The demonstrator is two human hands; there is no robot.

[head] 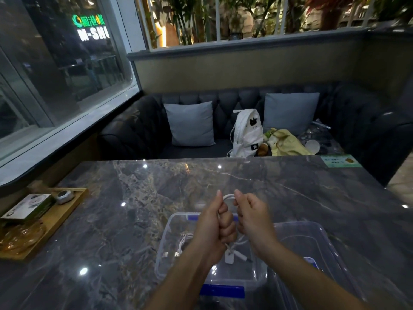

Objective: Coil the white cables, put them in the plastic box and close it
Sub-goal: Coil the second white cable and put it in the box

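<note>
A white cable [228, 196] arches between my two hands, held above the clear plastic box [166, 237]. My left hand [214, 224] is fisted around it; my right hand [251, 217] pinches the other side of the loop. Loose ends with plugs [232, 253] hang below my fists into the box. Another coiled white cable [182, 241] lies inside the box at its left, with its plugs near the box wall. The box has blue latches front and back. Its clear lid [312, 247] lies on the table to the right.
The dark marble table [156, 193] carries a wooden tray [67, 211] at the left with a small carton and a metal object. A green card [340, 161] lies at the far right corner. Beyond stands a dark sofa with cushions and a white backpack [247, 133].
</note>
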